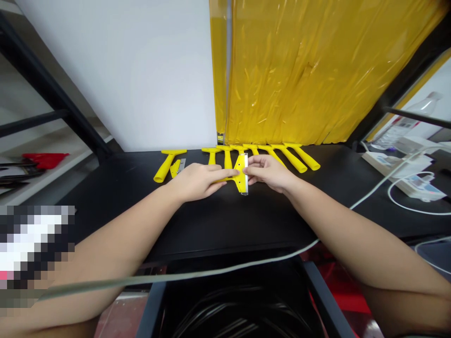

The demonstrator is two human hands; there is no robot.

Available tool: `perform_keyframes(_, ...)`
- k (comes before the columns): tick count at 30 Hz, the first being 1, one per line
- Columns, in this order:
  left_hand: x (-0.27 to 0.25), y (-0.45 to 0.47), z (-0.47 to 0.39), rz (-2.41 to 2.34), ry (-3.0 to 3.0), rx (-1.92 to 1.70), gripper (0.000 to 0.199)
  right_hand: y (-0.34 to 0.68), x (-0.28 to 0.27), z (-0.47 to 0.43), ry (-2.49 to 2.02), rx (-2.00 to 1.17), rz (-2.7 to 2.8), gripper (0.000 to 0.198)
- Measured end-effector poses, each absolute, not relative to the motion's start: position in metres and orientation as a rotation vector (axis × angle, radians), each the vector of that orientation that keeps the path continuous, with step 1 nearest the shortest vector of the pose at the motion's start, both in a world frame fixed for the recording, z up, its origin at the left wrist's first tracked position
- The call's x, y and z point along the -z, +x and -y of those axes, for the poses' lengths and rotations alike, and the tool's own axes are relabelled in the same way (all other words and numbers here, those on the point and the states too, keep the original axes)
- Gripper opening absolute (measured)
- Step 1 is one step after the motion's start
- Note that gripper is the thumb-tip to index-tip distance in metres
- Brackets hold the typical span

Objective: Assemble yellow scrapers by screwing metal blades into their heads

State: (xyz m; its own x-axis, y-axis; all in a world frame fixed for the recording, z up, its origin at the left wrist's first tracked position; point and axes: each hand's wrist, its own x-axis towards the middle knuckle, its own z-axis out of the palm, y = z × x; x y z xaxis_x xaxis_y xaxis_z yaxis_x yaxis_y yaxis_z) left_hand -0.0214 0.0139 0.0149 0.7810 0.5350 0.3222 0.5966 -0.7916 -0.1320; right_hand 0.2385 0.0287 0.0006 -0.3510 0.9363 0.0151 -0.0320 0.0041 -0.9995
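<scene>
Between my hands is a yellow scraper (240,177), its wide head turned to the right with a pale strip along the blade edge. My left hand (197,182) is closed around its handle, the index finger stretched along it toward the head. The thumb and fingers of my right hand (267,172) pinch the strip at the blade edge. Just left of my left hand lies a scraper head (175,169) with a metal blade, partly hidden by that hand. Behind my hands, several yellow handles (296,162) lie in a row, some partly covered.
A single yellow handle (164,165) lies at the left on the black table (218,230). A pale cable (225,269) crosses in front, over my forearms. White devices (405,176) and a plastic bottle (405,124) stand at the right. A white panel (151,80) and yellow sheeting (303,75) rise behind.
</scene>
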Motion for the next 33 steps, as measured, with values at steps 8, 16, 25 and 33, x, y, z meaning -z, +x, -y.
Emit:
perform_keyframes(8, -0.014, -0.017, -0.011, 0.864, -2.710, 0.314, 0.049, 0.239, 0.001, -0.029, -0.980, -1.485, 1.548, 0.024)
perform_keyframes(16, -0.016, -0.018, -0.013, 0.865, -2.726, 0.376, 0.048, 0.233, -0.001, -0.028, -1.003, -1.477, 1.494, 0.019)
perform_keyframes(25, -0.012, -0.013, -0.011, 0.812, -2.632, 0.405, 0.044, 0.234, -0.004, -0.028, -0.925, -1.368, 1.479, 0.035)
perform_keyframes(33, -0.035, -0.039, -0.019, 0.920, -2.679, 0.745, 0.044, 0.242, -0.012, -0.025, -0.884, -1.192, 1.776, 0.027)
